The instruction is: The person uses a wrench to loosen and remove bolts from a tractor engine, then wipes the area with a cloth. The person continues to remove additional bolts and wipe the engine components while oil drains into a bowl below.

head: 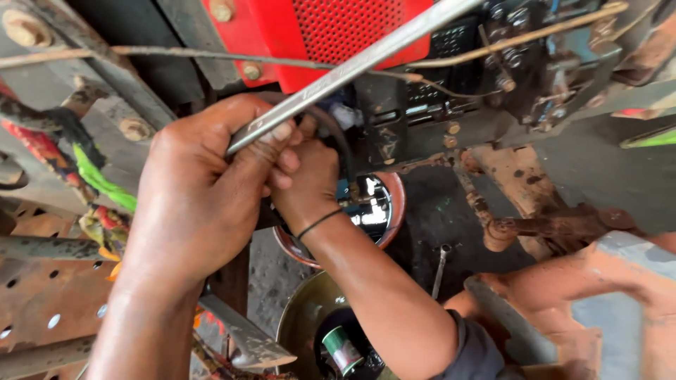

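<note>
Under a rusty machine with a red cover (331, 35), a long spanner (352, 70) is gripped tight by the left hand (204, 190), while a black hose (341, 144) is pinched by the right hand (310, 183), still unfinished.

The left hand (204, 190) was curled into a fist, forearm rising from the lower left. The right hand (306, 179) sat just behind it, fingers (282, 151) closed, its forearm reaching in from the lower right.

Head camera, looking down, very close on both hands, under red machinery (317, 35)
</note>
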